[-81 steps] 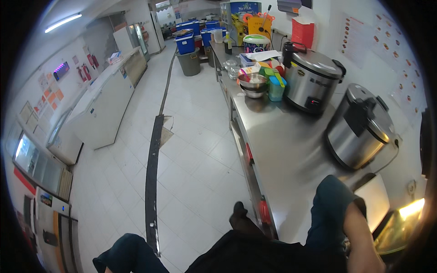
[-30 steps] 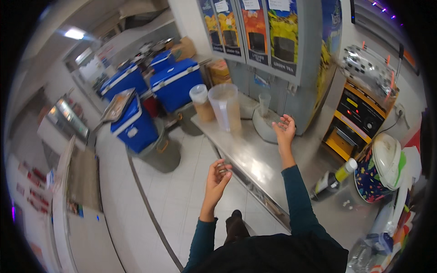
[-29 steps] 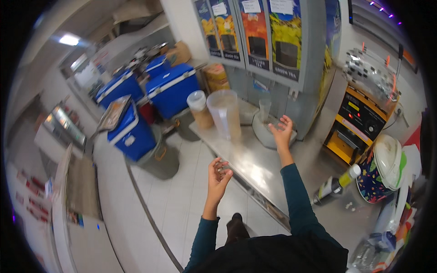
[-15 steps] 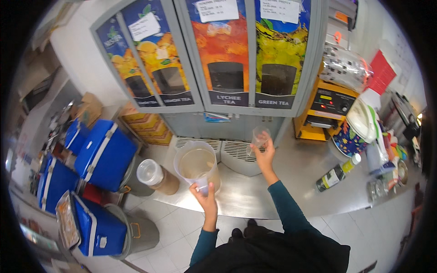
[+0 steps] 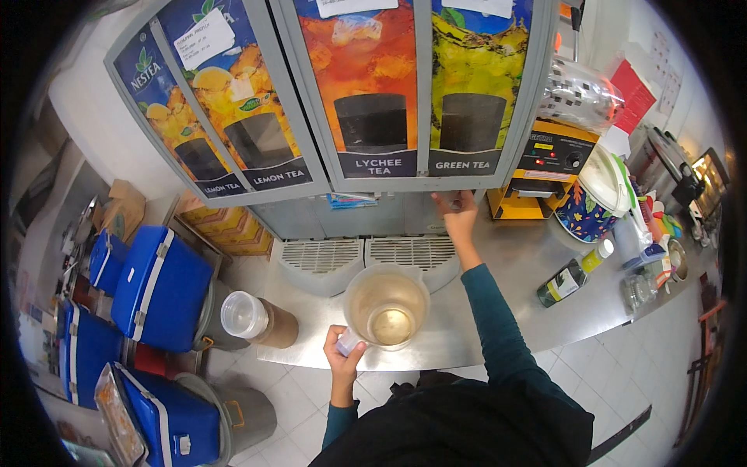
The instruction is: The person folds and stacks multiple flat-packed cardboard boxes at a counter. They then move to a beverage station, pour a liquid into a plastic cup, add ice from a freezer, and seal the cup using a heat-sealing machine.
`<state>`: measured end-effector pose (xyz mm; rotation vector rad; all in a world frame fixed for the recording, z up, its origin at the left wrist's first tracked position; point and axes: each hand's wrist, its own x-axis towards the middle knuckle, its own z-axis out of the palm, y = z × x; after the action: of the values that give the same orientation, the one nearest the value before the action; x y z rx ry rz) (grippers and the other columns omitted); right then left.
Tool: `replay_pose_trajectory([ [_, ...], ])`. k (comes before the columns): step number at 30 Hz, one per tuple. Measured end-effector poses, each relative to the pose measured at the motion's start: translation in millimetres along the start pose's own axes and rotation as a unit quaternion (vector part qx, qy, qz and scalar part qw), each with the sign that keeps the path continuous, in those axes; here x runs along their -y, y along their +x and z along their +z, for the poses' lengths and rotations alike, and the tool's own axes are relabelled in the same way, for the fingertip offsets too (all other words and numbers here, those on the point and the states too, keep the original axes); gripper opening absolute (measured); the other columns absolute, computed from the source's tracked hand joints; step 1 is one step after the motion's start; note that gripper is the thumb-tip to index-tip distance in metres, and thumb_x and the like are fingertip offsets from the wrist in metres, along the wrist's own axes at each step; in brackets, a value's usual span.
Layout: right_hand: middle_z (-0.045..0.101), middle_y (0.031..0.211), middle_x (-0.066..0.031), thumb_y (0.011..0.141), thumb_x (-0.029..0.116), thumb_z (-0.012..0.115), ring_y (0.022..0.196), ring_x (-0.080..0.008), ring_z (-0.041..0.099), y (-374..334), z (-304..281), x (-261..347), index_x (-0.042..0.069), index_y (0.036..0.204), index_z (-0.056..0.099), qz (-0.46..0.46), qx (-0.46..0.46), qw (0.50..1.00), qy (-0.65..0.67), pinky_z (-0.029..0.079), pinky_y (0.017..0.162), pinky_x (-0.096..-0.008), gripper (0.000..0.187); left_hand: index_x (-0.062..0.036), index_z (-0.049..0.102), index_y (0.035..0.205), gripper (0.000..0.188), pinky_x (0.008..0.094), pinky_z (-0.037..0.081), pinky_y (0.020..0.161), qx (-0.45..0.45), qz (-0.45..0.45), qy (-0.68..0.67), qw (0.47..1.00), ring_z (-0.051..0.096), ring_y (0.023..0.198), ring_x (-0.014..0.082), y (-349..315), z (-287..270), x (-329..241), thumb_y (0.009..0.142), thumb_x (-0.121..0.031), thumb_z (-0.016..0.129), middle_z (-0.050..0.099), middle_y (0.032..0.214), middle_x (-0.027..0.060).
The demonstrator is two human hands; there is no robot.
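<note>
My left hand (image 5: pixel 343 348) is closed round the handle of a large clear plastic pitcher (image 5: pixel 424 300). A shallow pale liquid shows at the pitcher's bottom, and it stands by the counter's front edge, before the drip trays (image 5: pixel 412 249). My right hand (image 5: pixel 459 222) reaches up to the lower edge of the drinks dispenser (image 5: pixel 342 185), under its green-and-yellow panel. Its fingers are curled round a small clear cup (image 5: pixel 456 205), mostly hidden by the fingers and the dispenser's edge.
Left of the pitcher stands a brown-filled clear container (image 5: pixel 280 325) with a clear round tub (image 5: pixel 244 314) against it. A green bottle (image 5: pixel 572 276) and a yellow machine (image 5: pixel 537 175) are on the right. Blue cooler boxes (image 5: pixel 175 284) sit atop grey bins at the left.
My right hand has moved up and away with the clear cup, to the dispenser's underside. The pitcher, held in my left hand, has shifted right along the trays. The view has shifted too.
</note>
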<state>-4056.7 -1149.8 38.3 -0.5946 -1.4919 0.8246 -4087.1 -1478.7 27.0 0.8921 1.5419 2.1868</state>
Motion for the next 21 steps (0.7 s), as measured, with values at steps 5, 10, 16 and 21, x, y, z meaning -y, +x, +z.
replay_pose_trajectory([
  [5, 0.057, 0.081, -0.0034, 0.065, 0.019, 0.075, 0.067, -0.0074, 0.046, -4, 9, 3, -0.002, 0.092, 0.056, 0.029, 0.008, 0.999, 0.032, 0.039, 0.059, -0.0212, 0.039, -0.0061, 0.043, 0.083, 0.028, 0.0168, 0.035, 0.057, 0.003, -0.041, -0.012, 0.999, 0.044, 0.062, 0.0032, 0, 6, 13, 0.07, -0.008, 0.068, 0.05, 0.071, -0.0028],
  [10, 0.057, 0.085, -0.0021, 0.064, 0.018, 0.076, 0.075, -0.0108, 0.049, -7, 13, -3, 0.0, 0.093, 0.059, 0.061, -0.004, 0.998, 0.005, 0.041, 0.068, -0.0257, 0.039, -0.0041, 0.047, 0.088, 0.026, 0.02, 0.042, 0.063, 0.004, -0.048, -0.003, 0.999, 0.051, 0.067, 0.0065, -5, 3, 10, 0.071, -0.007, 0.067, 0.055, 0.075, 0.0005],
  [16, 0.061, 0.088, -0.0062, 0.068, 0.005, 0.07, 0.077, -0.012, 0.054, 1, -6, -49, -0.003, 0.088, 0.06, 0.068, 0.017, 0.998, 0.0, 0.043, 0.071, -0.0254, 0.024, -0.0063, 0.048, 0.086, 0.025, 0.0185, 0.038, 0.058, 0.044, -0.04, 0.067, 0.996, 0.045, 0.066, 0.0038, -6, 8, 14, 0.072, -0.014, 0.068, 0.048, 0.075, -0.0021],
  [21, 0.06, 0.097, -0.0115, 0.069, 0.006, 0.07, 0.085, -0.0172, 0.056, -6, 7, -39, -0.007, 0.101, 0.055, 0.079, 0.002, 0.996, 0.03, 0.045, 0.077, -0.0277, 0.038, -0.0071, 0.047, 0.086, 0.025, 0.018, 0.037, 0.056, 0.034, -0.078, 0.057, 0.995, 0.044, 0.064, 0.0033, -11, 5, 8, 0.073, -0.016, 0.067, 0.048, 0.071, -0.0037],
])
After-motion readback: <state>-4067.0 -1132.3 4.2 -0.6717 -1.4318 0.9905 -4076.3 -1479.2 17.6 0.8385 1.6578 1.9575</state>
